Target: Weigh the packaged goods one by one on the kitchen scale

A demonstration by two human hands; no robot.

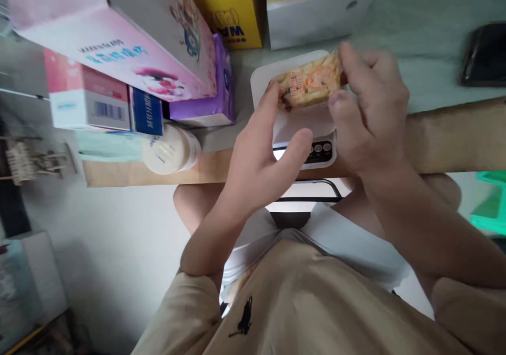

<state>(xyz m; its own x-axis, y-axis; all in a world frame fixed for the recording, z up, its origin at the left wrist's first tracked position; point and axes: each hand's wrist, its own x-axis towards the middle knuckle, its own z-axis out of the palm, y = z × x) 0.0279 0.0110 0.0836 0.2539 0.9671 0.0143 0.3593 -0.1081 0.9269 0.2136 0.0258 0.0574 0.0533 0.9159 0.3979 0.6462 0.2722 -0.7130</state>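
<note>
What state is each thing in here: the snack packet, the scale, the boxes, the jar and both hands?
Snack packet: sealed as far as visible, held over the scale by both hands.
Scale: on the table edge; display hidden behind the hands.
Left hand: fingertips on the packet's left end.
Right hand: pinching the packet's right end.
Pink box: closed, lying atop other boxes.
White jar: lid on, lying sideways.
Dark phone: screen off.

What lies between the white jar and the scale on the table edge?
Nothing: in the head view, bare wooden edge runs from jar to scale.

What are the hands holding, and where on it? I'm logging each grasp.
A snack packet, held over the white scale: left hand at its left end, right hand at its right end.
</note>
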